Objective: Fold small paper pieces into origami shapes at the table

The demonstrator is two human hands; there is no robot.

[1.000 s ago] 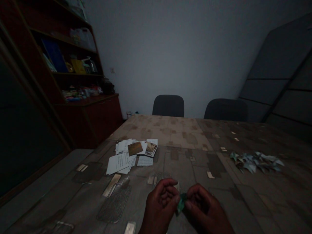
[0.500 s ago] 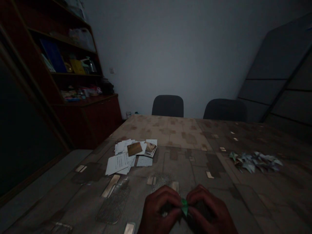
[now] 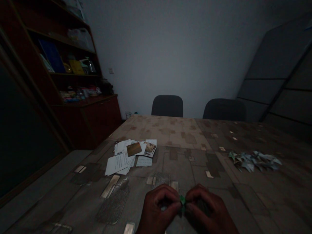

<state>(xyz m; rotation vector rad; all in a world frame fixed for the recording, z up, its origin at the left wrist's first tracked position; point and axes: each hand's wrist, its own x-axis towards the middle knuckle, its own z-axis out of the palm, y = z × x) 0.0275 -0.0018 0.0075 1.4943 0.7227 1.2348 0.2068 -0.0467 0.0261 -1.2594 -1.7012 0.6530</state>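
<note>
A small green piece of folded paper (image 3: 182, 200) is pinched between my two hands, just above the near part of the table. My left hand (image 3: 158, 208) grips its left side with thumb and forefinger. On the other side, the thumb and forefinger of my right hand (image 3: 209, 208) close on it too. Fingertips cover most of the paper, so its full shape is hidden. Off to the right lies a heap of folded paper pieces (image 3: 254, 161), pale with some green. Farther left, printed cards (image 3: 118, 163) are spread in a loose overlapping pile, with a brown picture card (image 3: 134, 149) on top.
The table (image 3: 177, 156) wears a brown patterned cloth. Two dark chairs (image 3: 167, 105) stand at its far side, before a bare wall. At the left is a wooden shelf unit (image 3: 90, 113) with bottles and boxes; a grey cabinet (image 3: 265, 65) rises at the right.
The fingertips have drawn closer together around the green folded paper, and less of it shows. Both hands stay in nearly the same place; the cards and the heap lie unmoved.
</note>
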